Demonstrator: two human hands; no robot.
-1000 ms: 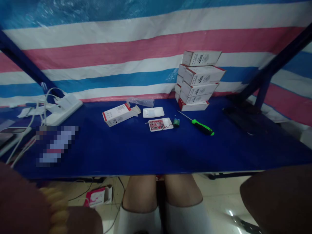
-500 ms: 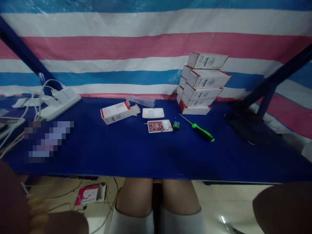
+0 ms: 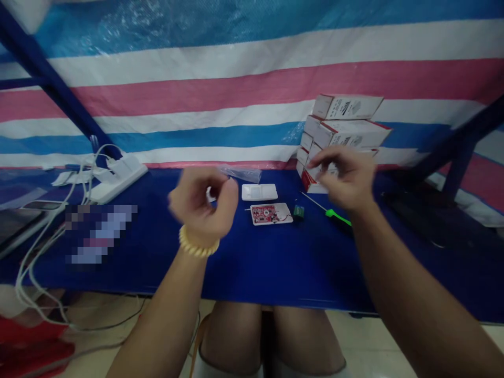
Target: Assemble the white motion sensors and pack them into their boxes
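My left hand, a yellow coiled band at its wrist, is above the table in front of where the opened white-and-red box lay. Its fingers curl toward the thumb, but motion blurs them and I cannot tell whether they touch the box. My right hand hovers before the stacked boxes, thumb and bent fingers apart, holding nothing. Between the hands lie a white shell with a red circuit board, a white cover and a small green battery-like block. A green-and-black screwdriver is partly behind my right forearm.
A clear plastic bag lies at the back of the blue table. White power strip and cables occupy the left side. A dark flat object is on the right. Striped sheeting hangs behind.
Both hands have come into view and reached forward over the table. The view has shifted, so the table items appear farther right. My left hand now covers the opened box.
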